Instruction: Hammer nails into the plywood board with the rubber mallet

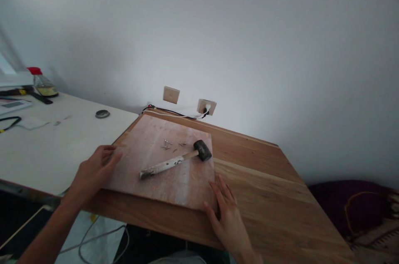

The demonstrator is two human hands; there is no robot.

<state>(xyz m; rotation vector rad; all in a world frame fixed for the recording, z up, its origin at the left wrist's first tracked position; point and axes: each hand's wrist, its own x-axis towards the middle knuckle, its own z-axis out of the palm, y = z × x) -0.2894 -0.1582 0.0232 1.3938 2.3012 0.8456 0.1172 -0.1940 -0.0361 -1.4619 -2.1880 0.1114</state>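
A pale, thin wooden board (131,172) lies on the brown wooden table, and both my hands hold it at its sides. My left hand (96,168) is closed on the left edge, the thumb on top and some fingers hidden. My right hand (227,214) grips the near right corner, its thumb at the front edge and its fingers along the right side. On the board rests a mallet (162,166) with a black head and a worn, white-painted handle. Beyond the handle lie several small metal nails (166,144), loosely scattered.
A white table (75,131) adjoins on the left, bearing a round dark lid-like object (102,114), a red-capped bottle (45,85) and cables. Cords run along the wall to a socket (206,107). Dark purple fabric (336,201) lies at the right beyond the brown table (264,197).
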